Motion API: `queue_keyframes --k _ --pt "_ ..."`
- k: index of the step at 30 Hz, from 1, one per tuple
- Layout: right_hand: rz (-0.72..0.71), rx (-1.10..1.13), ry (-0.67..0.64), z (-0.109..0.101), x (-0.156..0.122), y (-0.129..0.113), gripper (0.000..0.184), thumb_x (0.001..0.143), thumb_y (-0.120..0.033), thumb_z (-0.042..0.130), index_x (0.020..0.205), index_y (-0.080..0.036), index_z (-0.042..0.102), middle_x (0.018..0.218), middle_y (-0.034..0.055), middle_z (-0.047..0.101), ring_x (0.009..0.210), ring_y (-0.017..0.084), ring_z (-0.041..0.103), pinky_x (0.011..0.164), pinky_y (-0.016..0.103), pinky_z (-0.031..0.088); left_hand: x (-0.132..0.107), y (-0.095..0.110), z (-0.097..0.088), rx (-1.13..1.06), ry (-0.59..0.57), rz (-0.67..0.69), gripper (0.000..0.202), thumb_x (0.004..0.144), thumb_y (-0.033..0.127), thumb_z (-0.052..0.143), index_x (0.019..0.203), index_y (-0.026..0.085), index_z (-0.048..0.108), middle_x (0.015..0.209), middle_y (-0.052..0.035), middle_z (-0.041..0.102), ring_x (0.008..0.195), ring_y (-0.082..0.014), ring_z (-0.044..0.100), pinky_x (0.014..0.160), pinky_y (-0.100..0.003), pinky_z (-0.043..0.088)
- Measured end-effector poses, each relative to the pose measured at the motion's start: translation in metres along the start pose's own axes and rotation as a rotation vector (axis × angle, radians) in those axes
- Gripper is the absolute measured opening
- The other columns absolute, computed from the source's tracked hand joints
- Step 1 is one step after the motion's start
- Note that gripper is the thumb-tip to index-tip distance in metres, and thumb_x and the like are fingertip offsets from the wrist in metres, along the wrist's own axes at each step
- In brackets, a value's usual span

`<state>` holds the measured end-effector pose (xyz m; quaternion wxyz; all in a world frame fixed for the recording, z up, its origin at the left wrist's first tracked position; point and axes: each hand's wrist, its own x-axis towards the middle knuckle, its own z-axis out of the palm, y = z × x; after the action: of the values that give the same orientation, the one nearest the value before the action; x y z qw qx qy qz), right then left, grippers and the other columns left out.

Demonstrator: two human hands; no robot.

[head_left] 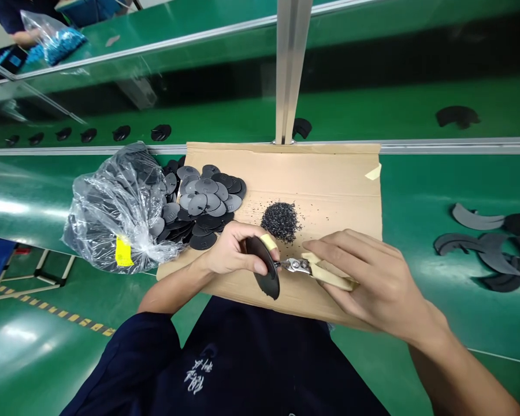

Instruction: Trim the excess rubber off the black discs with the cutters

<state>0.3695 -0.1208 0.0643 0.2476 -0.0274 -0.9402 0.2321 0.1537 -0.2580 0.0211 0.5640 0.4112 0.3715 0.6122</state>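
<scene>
My left hand (234,251) is closed on a black plastic disc (265,271), held on edge over a sheet of cardboard (329,185). My right hand (372,277) grips small metal cutters (297,266) with tape-wrapped handles; their jaws touch the disc's rim. A little heap of black trimmings (281,221) lies on the cardboard just beyond the hands. To the left, a pile of dark grey discs (203,199) spills out of a clear plastic bag (117,211).
The cardboard lies on a green bench (416,190) beside a conveyor with black parts (121,133) on it. Curved black pieces (489,242) lie at the right. An aluminium post (289,69) rises behind. Another person's hand holds a bag of blue parts (56,40) at the far left.
</scene>
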Motion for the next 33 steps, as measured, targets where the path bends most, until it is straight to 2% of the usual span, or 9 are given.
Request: queue_keyframes --k 4,11,15,24,26,29,31,33 --pt "-0.026 -0.013 -0.003 -0.001 0.000 0.001 0.016 0.103 -0.018 0.056 0.117 -0.014 0.062 0.098 0.0110 0.071 0.083 0.021 0.067 0.068 0.032 0.052 0.000 0.001 0.000 -0.018 -0.025 -0.024 0.028 0.073 0.032 0.093 0.089 0.014 0.078 0.080 -0.0070 0.077 0.068 -0.0161 0.074 0.060 -0.019 0.056" --pt "-0.102 -0.098 -0.041 -0.006 0.002 0.005 0.019 0.105 -0.018 0.049 0.119 -0.012 0.060 0.091 0.0094 0.068 0.076 0.020 0.062 0.062 0.032 0.047 0.000 0.002 0.000 -0.034 -0.027 -0.102 0.036 0.071 0.041 0.093 0.085 0.012 0.078 0.072 -0.0083 0.075 0.065 -0.0182 0.074 0.055 -0.020 0.055" --pt "-0.142 -0.165 -0.028 -0.006 0.000 0.005 0.018 0.104 -0.017 0.047 0.115 -0.012 0.060 0.088 0.0090 0.067 0.072 0.020 0.059 0.059 0.032 0.044 0.000 0.001 0.001 -0.052 -0.034 -0.098 0.035 0.072 0.041 0.093 0.084 0.012 0.077 0.072 -0.0082 0.075 0.065 -0.0179 0.074 0.057 -0.020 0.055" --pt "-0.124 -0.206 -0.001 -0.005 0.003 0.001 0.015 0.104 -0.010 0.046 0.109 -0.015 0.059 0.081 0.0051 0.068 0.067 0.017 0.061 0.056 0.029 0.042 -0.003 -0.006 0.001 -0.125 -0.042 -0.151 0.034 0.071 0.039 0.093 0.084 0.011 0.077 0.072 -0.0080 0.074 0.063 -0.0179 0.073 0.054 -0.020 0.054" --pt "-0.104 -0.161 -0.014 -0.006 0.001 0.002 0.016 0.104 -0.010 0.046 0.109 -0.016 0.060 0.083 0.0055 0.069 0.068 0.017 0.062 0.056 0.029 0.043 -0.003 -0.007 0.001 -0.133 -0.049 -0.154 0.034 0.072 0.038 0.092 0.084 0.011 0.076 0.072 -0.0078 0.074 0.062 -0.0173 0.072 0.054 -0.019 0.054" --pt "-0.098 0.037 -0.059 -0.004 -0.005 0.005 0.014 0.105 -0.015 0.048 0.111 -0.016 0.060 0.084 0.0060 0.068 0.070 0.017 0.064 0.059 0.028 0.047 -0.003 -0.007 0.001 -0.128 -0.068 -0.109 0.031 0.075 0.036 0.091 0.086 0.011 0.076 0.074 -0.0078 0.075 0.066 -0.0172 0.073 0.058 -0.020 0.055" --pt "-0.069 0.201 -0.078 0.002 -0.011 0.005 0.010 0.103 -0.015 0.052 0.109 -0.017 0.061 0.083 0.0054 0.067 0.070 0.016 0.064 0.060 0.027 0.048 -0.002 -0.008 0.002 -0.112 -0.057 -0.046 0.029 0.078 0.036 0.089 0.088 0.012 0.076 0.075 -0.0079 0.075 0.069 -0.0177 0.073 0.062 -0.022 0.055" --pt "0.007 0.328 -0.039 0.014 -0.014 0.001 0.006 0.101 -0.014 0.059 0.105 -0.018 0.061 0.081 0.0045 0.065 0.068 0.015 0.062 0.059 0.027 0.048 0.000 -0.010 0.003 -0.089 -0.020 0.027 0.028 0.080 0.036 0.087 0.090 0.013 0.075 0.078 -0.0077 0.075 0.073 -0.0179 0.073 0.066 -0.025 0.056"
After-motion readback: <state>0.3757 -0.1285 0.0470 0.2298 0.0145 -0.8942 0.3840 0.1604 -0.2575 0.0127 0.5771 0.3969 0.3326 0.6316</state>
